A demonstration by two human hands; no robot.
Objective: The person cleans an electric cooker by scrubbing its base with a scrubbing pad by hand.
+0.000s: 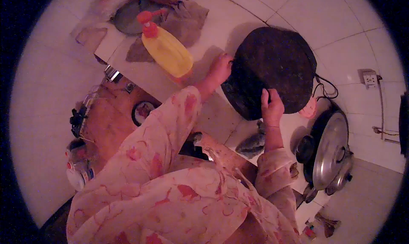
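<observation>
A large, round, black pan-like object [277, 65] stands tilted on the white counter, its broad dark face towards me; I cannot tell its exact kind. My left hand [221, 68] has its fingers closed at the left edge of this object. Lower down, my right hand [272, 107] grips the near edge, thumb and fingers bent against the dark surface. To the left of my left hand is a yellow bottle [168, 50] with a red pump top. A crumpled dark cloth [251, 145] lies below the black object, near my right wrist.
At the right sits a black pan with a metal lid [330, 150]. A black cable [326, 86] runs near the wall under a socket [370, 79]. Brown cloths [187, 24] and a grey dish [128, 16] are at the back left. Below left, a wooden surface [113, 116] shows.
</observation>
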